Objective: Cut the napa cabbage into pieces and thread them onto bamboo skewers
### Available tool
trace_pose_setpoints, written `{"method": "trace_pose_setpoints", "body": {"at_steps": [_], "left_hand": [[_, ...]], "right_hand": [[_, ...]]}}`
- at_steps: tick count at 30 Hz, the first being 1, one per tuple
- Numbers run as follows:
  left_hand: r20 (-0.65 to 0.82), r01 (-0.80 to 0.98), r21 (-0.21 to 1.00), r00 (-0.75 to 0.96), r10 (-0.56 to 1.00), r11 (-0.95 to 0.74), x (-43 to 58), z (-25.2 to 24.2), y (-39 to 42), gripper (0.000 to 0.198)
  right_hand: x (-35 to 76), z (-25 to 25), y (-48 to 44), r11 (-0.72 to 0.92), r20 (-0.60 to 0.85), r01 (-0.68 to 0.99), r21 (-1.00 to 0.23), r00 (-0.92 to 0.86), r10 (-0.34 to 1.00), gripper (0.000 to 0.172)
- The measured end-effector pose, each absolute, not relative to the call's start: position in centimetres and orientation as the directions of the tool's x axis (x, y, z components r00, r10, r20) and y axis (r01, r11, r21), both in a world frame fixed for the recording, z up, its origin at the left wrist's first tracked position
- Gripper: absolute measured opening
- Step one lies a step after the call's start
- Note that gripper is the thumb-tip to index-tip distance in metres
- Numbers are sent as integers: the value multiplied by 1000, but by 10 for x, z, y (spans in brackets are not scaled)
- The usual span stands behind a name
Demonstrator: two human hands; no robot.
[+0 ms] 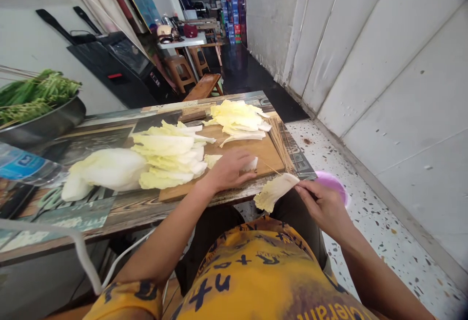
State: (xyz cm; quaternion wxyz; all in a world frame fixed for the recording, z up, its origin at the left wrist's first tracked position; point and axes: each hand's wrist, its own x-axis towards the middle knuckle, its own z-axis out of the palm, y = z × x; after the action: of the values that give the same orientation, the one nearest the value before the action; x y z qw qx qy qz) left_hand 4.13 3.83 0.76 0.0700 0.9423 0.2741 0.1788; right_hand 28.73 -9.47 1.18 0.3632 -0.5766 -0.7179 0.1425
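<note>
My left hand is over a cabbage leaf on the wooden cutting board, thumb on its near side and fingers curled over the far side. Its palm hides the leaf's middle. Off the table's front edge, my right hand pinches the white base of another cabbage leaf. From that leaf a thin bamboo skewer pokes toward the board. Loose leaves form a near pile left of my left hand and a far pile beyond it. A bundle of skewers lies along the board's right edge.
A whole cabbage lies left of the board, by a water bottle. Behind them stands a metal bowl of greens. A knife handle shows at the board's back. A pink basin is beyond my right hand, near the wall.
</note>
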Motion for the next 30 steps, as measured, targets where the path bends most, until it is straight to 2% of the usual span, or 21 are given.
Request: {"method": "trace_pose_setpoints", "body": {"at_steps": [4,7,9,12,14,15,17,20,24,27,30], "left_hand": [[236,468,190,832,503,-863,34,8,29,52],[294,487,177,803,518,-856,28,0,18,34],[371,470,201,775,511,-859,26,-6,10,29],[498,459,306,670,551,-834,27,-6,-4,27],[535,515,460,489,689,-723,31,3,-16,25],[514,534,560,375,771,-633,34,9,-21,24],[380,501,759,178,908,-416,39,21,-30,22],[99,310,943,89,991,-122,45,31,-36,26],[-146,8,989,159,976,147,51,28,-37,32],[-223,-156,954,203,953,257,54,25,-37,34],[-266,-218,923,235,935,317,56,27,-38,35]], "right_hand": [[292,14,-98,272,354,739,-617,-49,934,21],[293,14,-98,259,345,740,-620,-39,938,21],[292,13,-98,267,349,732,-627,-42,936,21],[288,13,-100,306,373,708,-637,-65,926,19],[286,16,-102,346,387,688,-637,-103,916,16],[285,19,-104,369,392,677,-636,-128,911,15],[283,25,-108,412,389,657,-631,-192,901,15],[283,35,-112,444,372,660,-606,-259,892,17],[284,39,-112,447,352,695,-563,-287,891,17],[284,37,-111,448,338,708,-545,-304,891,20],[284,34,-110,447,327,707,-548,-310,893,22]]}}
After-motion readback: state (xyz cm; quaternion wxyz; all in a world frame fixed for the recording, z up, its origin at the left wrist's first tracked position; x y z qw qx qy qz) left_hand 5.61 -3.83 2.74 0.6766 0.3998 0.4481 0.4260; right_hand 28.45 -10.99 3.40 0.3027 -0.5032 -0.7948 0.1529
